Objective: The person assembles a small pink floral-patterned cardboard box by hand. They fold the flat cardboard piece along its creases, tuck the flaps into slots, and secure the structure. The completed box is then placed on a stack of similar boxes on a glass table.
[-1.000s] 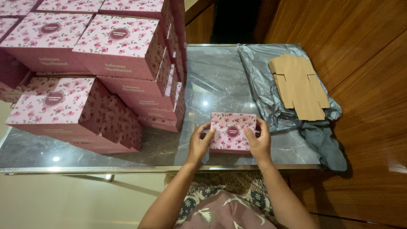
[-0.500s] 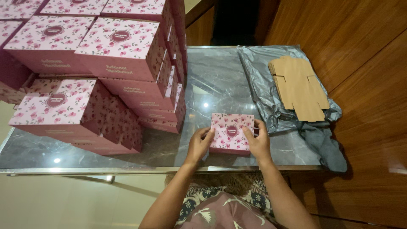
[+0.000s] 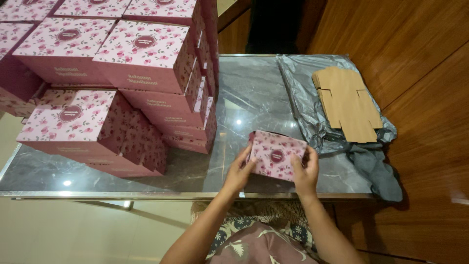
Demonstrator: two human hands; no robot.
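At table front edge: pink floral box point(image 3: 276, 155) tilted, left hand point(image 3: 240, 171) and right hand point(image 3: 306, 172) grip closed on its sides.

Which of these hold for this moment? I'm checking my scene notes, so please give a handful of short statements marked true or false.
1. Both hands, left hand and right hand, hold the small box. True.
2. The small box is plain brown. False: it is pink with flowers.
3. Flat brown cardboard lies on a grey plastic bag. True.
4. The stacked pink boxes stand to the right of the hands. False: they stand to the left.
5. The table top is wooden. False: it looks like grey marble; the wood lies beside it.
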